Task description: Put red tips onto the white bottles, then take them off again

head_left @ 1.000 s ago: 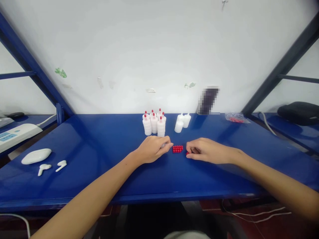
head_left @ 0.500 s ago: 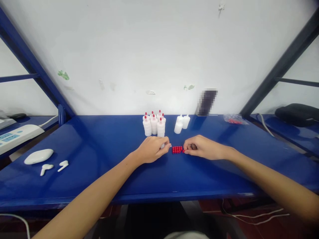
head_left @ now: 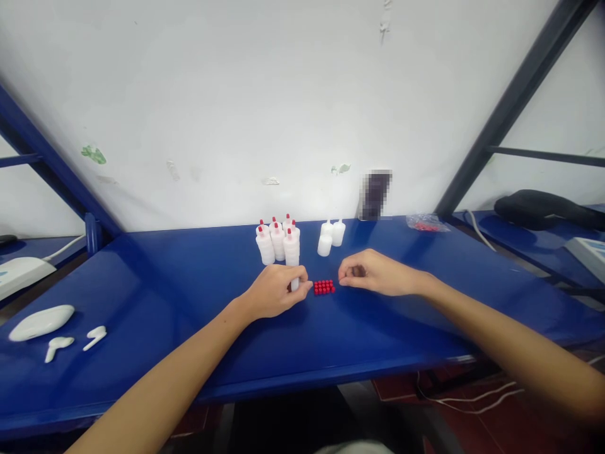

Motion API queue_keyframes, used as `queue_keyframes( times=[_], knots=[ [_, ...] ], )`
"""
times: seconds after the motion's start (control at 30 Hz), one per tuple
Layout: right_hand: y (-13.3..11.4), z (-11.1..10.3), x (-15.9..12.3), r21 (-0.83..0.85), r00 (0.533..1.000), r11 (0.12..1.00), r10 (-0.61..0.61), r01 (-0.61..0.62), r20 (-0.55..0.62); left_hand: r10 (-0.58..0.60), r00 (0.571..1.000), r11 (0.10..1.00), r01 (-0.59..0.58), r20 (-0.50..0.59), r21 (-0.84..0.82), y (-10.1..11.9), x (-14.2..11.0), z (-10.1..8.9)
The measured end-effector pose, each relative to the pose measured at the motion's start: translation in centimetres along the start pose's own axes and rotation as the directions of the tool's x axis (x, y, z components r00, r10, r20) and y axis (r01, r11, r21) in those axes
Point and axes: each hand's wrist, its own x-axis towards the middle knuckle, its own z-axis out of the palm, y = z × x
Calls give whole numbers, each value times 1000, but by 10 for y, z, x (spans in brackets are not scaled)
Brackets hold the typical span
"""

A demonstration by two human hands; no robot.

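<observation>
My left hand (head_left: 278, 290) is closed around a white squeeze bottle (head_left: 295, 284), most of which the fingers hide. Just right of it, several small red caps (head_left: 324, 287) stand in a tight block of rows on the blue table. On the other side of that block, my right hand (head_left: 357, 271) has thumb and fingers pressed together, a little apart from the caps; whatever is in the pinch is hidden. Behind the left hand stands a group of white bottles with red tips (head_left: 278, 243). Farther right, 3 white bottles without red tips (head_left: 331, 236) stand upright.
A clear bag with red pieces (head_left: 425, 223) lies at the back right, near a blurred-out dark panel (head_left: 377, 195) leaning on the wall. White earbuds (head_left: 96, 337) and their case (head_left: 41, 323) lie at left. The blue table (head_left: 283, 359) has metal posts at both sides.
The view has swung right, so things sit farther left. My right hand has drawn away from the red caps, fingertips still together. My left hand still holds the bottle, with more of it showing.
</observation>
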Motion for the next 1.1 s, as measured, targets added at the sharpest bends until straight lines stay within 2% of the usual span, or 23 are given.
queue_keyframes(
  times=[0.1,0.3,0.5,0.57,0.63,0.73,0.87,0.97,1.03,1.1],
  knots=[
    [0,-2,0,-40,1000,999,4,-3,27,-8,1000,1000,8,-2,-7,1,0,1],
    [1,10,7,-132,998,991,-20,27,54,-8,999,1000,6,43,30,2,-2,0],
    [2,6,6,-119,998,992,-29,36,60,-3,998,1000,1,56,32,2,-1,1],
    [0,5,5,-80,998,995,-57,58,10,-2,999,999,0,44,32,2,-1,1],
    [-3,7,6,-39,990,994,-103,100,-94,-1,1000,999,0,30,37,1,-1,2],
    [-12,14,11,10,969,985,-168,173,-183,-6,1000,999,6,-6,34,-2,-2,2],
    [-25,24,22,115,974,970,-203,214,-104,-34,993,999,35,-110,8,-5,-4,2],
    [-33,29,27,214,975,954,-188,210,-121,-35,979,999,34,-199,-10,-6,-4,2],
    [-37,29,29,221,973,952,-185,212,-137,-31,970,999,29,-242,-13,-6,-4,3],
    [-40,27,30,145,964,963,-201,227,-174,-39,962,999,42,-269,8,-7,-3,4]
  ],
)
